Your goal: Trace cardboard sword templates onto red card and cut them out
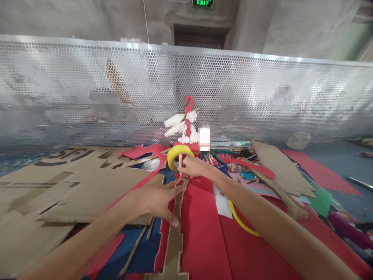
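My left hand (154, 200) lies with spread fingers on a narrow stepped cardboard cutout (175, 245), its fingertips near the far end. The cutout rests on a red sheet (204, 229) that stretches toward me. My right hand (194, 167) is closed around a slim pale-pink pen or pencil (180, 161), held nearly upright at the cutout's far end; its tip is hard to make out. Just behind that hand stands a roll of yellow tape (171, 154), partly covered by the fingers.
Cardboard sheets (107, 190) cover the left side. A red hook-shaped piece (189, 103) with white flowers (175, 124) stands ahead, before a perforated metal panel (233, 89). On the right lie a cardboard scrap (276, 167), a green piece (320, 200) and a purple object (349, 229).
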### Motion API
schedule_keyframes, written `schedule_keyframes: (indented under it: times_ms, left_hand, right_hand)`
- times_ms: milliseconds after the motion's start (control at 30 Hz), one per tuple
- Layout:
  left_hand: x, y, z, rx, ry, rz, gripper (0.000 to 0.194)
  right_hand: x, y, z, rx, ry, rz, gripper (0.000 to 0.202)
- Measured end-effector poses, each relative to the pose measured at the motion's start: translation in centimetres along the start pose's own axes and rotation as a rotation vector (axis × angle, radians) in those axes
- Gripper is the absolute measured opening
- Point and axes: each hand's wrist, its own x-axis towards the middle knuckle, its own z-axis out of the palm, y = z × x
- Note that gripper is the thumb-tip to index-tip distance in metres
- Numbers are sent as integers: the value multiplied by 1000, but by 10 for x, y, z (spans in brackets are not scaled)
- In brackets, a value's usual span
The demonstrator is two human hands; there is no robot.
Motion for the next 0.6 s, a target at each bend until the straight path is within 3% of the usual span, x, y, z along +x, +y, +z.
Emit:
schedule_keyframes:
  times_ms: [600]
  left_hand:
    - [1, -3, 1, 25, 2, 24, 118]
  right_hand:
    - [-20, 13, -6, 129, -39, 81, 37]
